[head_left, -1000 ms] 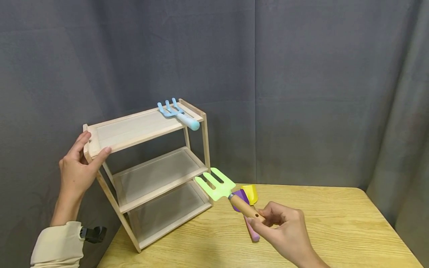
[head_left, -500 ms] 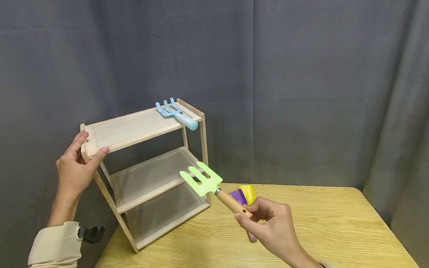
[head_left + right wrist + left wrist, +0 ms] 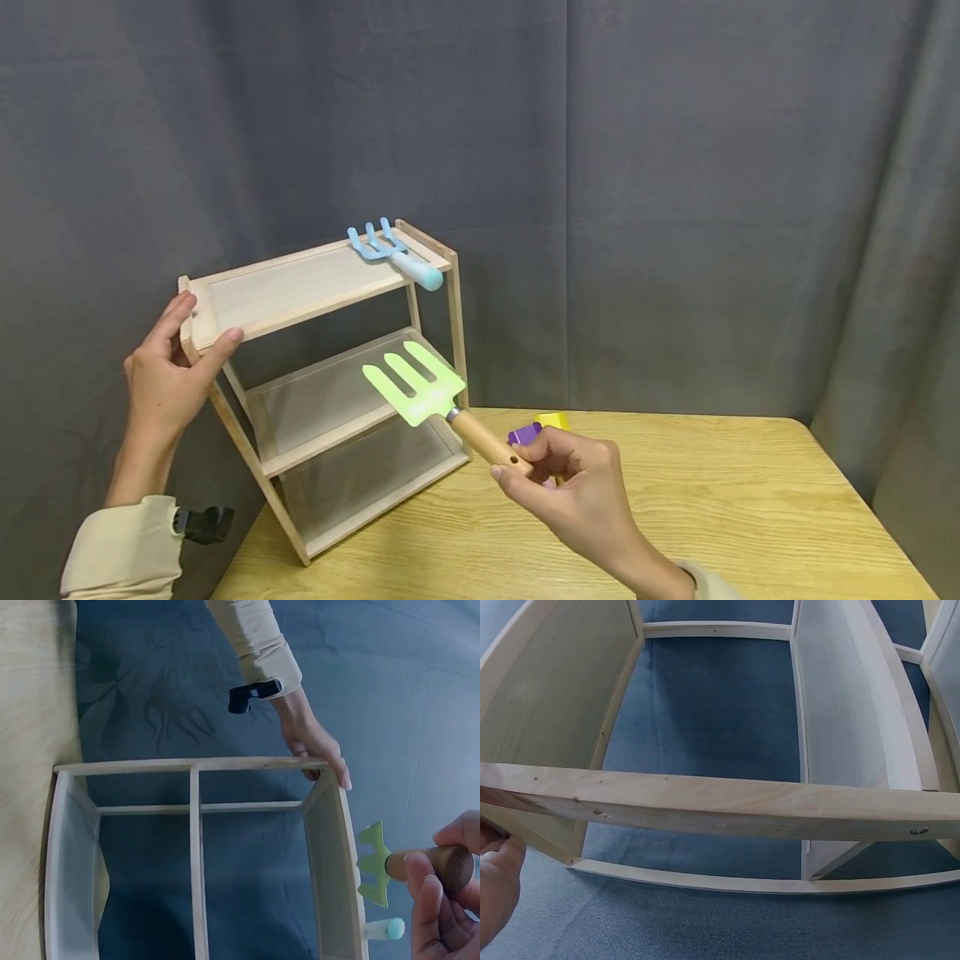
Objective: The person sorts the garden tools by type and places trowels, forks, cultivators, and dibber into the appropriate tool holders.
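Note:
My right hand point(image 3: 577, 492) pinches the end of the wooden handle of a green garden fork point(image 3: 420, 392). The fork is held in the air, tines up and to the left, overlapping the middle tier of a wooden shelf point(image 3: 330, 446) in the head view. At the shelf's top left corner, my left hand point(image 3: 168, 371) grips the frame, thumb over the front edge and fingers over the side. A light blue hand rake point(image 3: 401, 258) lies at the right end of the top tier. Behind my right hand, a purple tool head point(image 3: 525, 433) and a yellow one point(image 3: 552, 421) are partly hidden.
The three-tier shelf stands at the left of a wood-grain table point(image 3: 712, 500). Grey curtains point(image 3: 675, 208) hang right behind the table and down its right side. A black wrist camera point(image 3: 204, 525) sits on my left sleeve.
My right hand has carried the green fork left and slightly up, from beside the shelf to in front of its middle tier. The left hand keeps its hold on the shelf.

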The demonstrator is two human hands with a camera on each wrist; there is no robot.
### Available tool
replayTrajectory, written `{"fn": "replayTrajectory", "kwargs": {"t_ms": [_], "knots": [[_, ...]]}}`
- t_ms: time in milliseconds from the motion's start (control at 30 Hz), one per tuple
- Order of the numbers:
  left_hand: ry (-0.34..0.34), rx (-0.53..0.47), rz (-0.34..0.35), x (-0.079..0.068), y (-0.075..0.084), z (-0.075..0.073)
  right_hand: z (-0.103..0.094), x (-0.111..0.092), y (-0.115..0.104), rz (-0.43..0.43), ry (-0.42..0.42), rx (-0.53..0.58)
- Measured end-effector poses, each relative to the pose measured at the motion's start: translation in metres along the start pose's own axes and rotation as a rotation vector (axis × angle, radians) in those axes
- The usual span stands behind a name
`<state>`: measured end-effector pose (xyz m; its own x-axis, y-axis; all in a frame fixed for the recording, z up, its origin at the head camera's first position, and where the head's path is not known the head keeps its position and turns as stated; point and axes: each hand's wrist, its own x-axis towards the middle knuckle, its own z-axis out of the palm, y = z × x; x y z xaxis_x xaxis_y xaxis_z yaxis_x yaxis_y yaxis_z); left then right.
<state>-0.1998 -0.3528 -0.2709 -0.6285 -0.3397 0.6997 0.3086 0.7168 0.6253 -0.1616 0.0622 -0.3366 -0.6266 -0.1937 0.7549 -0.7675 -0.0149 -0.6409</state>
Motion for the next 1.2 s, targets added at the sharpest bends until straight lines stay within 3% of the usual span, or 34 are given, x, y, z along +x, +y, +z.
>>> {"fn": "replayTrajectory", "kwargs": {"t_ms": [700,1200], "knots": [[-0.007,0.003,-0.007,-0.001,0.001,-0.001,0.027,0.033,-0.014,-0.069,-0.023,0.078],[-0.009,-0.002,0.002,-0.002,0.002,-0.007,0.045,0.058,-0.023,-0.067,-0.006,0.019]]}}
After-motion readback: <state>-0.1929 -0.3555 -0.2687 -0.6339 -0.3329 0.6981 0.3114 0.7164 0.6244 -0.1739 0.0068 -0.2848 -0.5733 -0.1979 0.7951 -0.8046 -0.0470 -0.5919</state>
